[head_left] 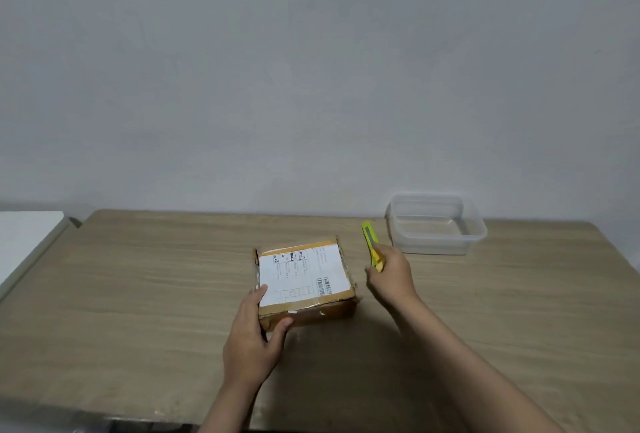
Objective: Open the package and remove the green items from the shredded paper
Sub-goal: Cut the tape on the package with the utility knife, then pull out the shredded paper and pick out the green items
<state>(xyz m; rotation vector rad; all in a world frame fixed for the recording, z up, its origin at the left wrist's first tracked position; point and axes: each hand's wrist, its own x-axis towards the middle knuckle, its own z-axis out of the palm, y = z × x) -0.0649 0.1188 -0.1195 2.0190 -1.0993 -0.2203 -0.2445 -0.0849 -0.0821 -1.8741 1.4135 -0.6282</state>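
A flat brown cardboard package [304, 277] with a white shipping label on top lies closed in the middle of the wooden table [138, 287]. My left hand [254, 332] grips its near left corner, thumb on the front side and fingers on the left edge. Just right of the package, my right hand [391, 275] holds a yellow-green utility knife [370, 242], whose tip points away from me. The knife is apart from the package. No shredded paper or green items are visible.
A clear plastic container [435, 223] stands at the back right of the table, with nothing visible in it. A grey wall rises behind the table. A white surface [24, 238] adjoins the table at the far left.
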